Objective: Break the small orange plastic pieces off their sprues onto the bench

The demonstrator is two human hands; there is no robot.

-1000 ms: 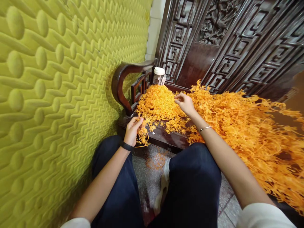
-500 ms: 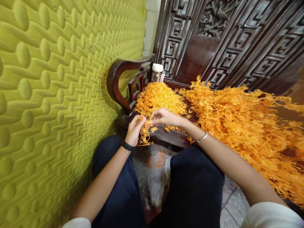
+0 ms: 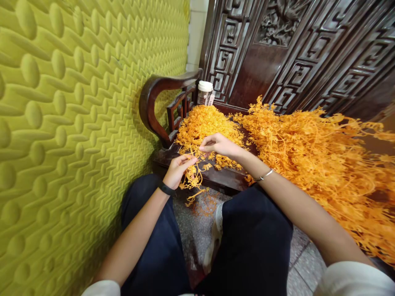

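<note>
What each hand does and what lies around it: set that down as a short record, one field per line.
left hand: pinches orange sprigs, which hang below it
right hand: fingertips drawn together, apart from the left hand; whether they hold anything is unclear
orange heap: on the dark wooden bench, beside the armrest
larger orange mass: right of the heap
jar: upright behind the heap, white lid on
floor: orange scraps scattered
</note>
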